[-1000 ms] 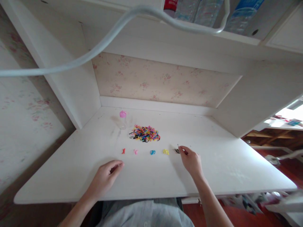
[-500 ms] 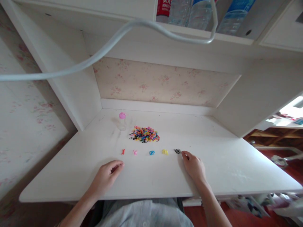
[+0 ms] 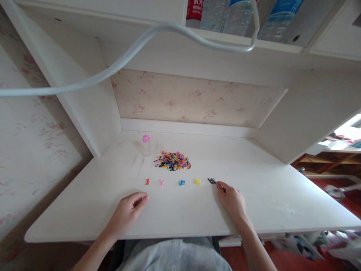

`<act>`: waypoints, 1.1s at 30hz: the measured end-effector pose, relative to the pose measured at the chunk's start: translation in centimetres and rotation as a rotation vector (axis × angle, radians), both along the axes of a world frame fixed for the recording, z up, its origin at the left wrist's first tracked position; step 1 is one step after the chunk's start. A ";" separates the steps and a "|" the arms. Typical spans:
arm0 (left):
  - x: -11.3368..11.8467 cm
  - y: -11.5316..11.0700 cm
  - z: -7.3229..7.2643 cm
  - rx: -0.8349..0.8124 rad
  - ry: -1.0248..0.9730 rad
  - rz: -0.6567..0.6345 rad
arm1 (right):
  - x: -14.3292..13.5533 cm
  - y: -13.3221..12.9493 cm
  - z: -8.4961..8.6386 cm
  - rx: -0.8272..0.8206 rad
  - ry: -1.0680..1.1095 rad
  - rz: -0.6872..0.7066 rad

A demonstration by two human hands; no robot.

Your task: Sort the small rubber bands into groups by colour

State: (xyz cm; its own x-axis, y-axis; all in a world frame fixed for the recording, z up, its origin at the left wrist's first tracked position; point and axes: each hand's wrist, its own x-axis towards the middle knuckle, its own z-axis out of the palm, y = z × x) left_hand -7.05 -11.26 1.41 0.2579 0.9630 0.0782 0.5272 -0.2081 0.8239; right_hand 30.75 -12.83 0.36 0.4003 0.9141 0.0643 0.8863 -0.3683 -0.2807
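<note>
A mixed heap of small coloured bands [image 3: 174, 160] lies mid-table. In front of it runs a row of small groups: red [image 3: 147, 181], pink [image 3: 161, 182], blue [image 3: 182, 182], yellow [image 3: 197, 181] and black [image 3: 211, 181]. The fingertips of my right hand [image 3: 231, 199] are pinched together at the right end of the black group; what they hold, if anything, is too small to name. My left hand [image 3: 129, 209] rests on the table below the red group, thumb and forefinger together, with nothing visible between them.
A clear bottle with a pink lid [image 3: 146, 138] stands left of the heap on the white table [image 3: 175, 222]. A pale cable [image 3: 113, 69] crosses the upper view. Plastic bottles [image 3: 238, 17] stand on the shelf above. Side panels flank the table.
</note>
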 end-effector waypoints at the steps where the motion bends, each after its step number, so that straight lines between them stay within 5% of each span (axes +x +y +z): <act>1: 0.0 0.0 0.0 0.003 0.002 0.001 | 0.0 0.0 0.1 -0.001 0.000 -0.003; 14: 0.1 -0.1 0.1 0.011 0.013 -0.003 | -0.6 -0.9 0.6 0.176 0.122 -0.108; 18: 0.1 0.0 0.0 0.003 0.020 -0.001 | -2.3 -0.5 1.4 0.186 0.199 -0.011; 24: 0.2 0.0 0.2 0.022 0.025 -0.001 | -7.1 3.2 3.9 0.025 0.078 0.269; 33: -0.1 -0.2 0.4 0.016 -0.026 -0.013 | -11.1 9.0 4.6 -0.202 -0.148 0.288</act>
State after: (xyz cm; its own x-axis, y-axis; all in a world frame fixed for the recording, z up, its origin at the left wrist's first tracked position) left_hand -7.10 -11.45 1.83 0.2685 0.9580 0.1007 0.5025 -0.2285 0.8338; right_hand 19.69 -3.79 5.00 0.1246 0.9880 -0.0908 0.9871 -0.1327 -0.0895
